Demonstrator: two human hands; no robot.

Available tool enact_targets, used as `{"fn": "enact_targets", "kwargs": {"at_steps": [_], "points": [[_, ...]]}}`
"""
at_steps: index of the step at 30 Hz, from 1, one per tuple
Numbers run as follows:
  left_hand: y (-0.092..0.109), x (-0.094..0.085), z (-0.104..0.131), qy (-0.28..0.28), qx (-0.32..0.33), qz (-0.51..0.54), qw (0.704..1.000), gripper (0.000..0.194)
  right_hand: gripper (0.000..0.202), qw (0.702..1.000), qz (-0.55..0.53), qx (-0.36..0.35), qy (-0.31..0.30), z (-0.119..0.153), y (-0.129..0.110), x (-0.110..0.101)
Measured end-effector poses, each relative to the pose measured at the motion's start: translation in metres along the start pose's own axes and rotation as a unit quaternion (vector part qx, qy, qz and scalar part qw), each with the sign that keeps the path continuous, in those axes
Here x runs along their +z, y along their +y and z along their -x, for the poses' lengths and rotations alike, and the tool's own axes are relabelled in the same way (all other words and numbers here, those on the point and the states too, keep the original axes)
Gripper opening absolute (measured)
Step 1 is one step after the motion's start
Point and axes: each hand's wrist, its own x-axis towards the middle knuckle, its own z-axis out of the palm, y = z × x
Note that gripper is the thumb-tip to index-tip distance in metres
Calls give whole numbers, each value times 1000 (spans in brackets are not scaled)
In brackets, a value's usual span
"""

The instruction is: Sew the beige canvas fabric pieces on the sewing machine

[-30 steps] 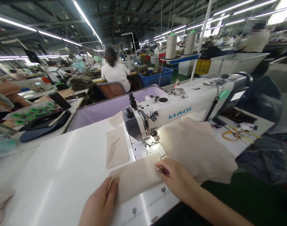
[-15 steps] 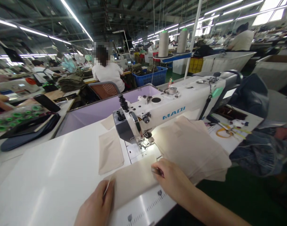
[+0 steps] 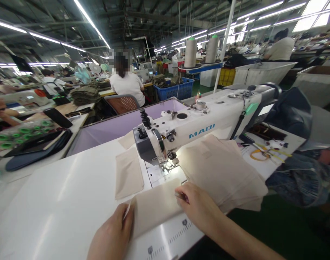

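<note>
A beige fabric piece (image 3: pixel 156 209) lies stretched over the front of the white sewing table, just before the sewing machine's needle area. At its left end my left hand (image 3: pixel 113 229) pinches the cloth, whose pale edge sticks up between thumb and fingers. My right hand (image 3: pixel 192 200) is closed at the right end of the same piece; a small greyish thing shows at its fingertips, too small to name. The sewing machine (image 3: pixel 202 122) stands beyond both hands, its presser foot (image 3: pixel 168 166) apart from this cloth.
Another beige piece (image 3: pixel 129 175) lies left of the needle. A stack of beige panels (image 3: pixel 221 169) sits right, under the machine arm. Behind the table is a lilac-lined bin (image 3: pixel 107 126). Yellow-handled scissors (image 3: pixel 259 154) lie far right. A person (image 3: pixel 127 85) sits ahead.
The whole view has shifted slightly right and down. Both hands keep hold of the fabric piece; its left edge stands up a little more at my left thumb.
</note>
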Motion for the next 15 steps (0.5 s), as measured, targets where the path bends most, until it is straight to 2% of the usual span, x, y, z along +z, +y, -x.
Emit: {"fn": "enact_targets", "kwargs": {"at_steps": [5,15], "points": [[3,-4,1,1,9,25,1000,29,21,1000,8,-8,-5,-1,3,1],[9,-2,2,12,-7,-20,1000,23,17,1000,-2,-23,-2,0,12,6]]}}
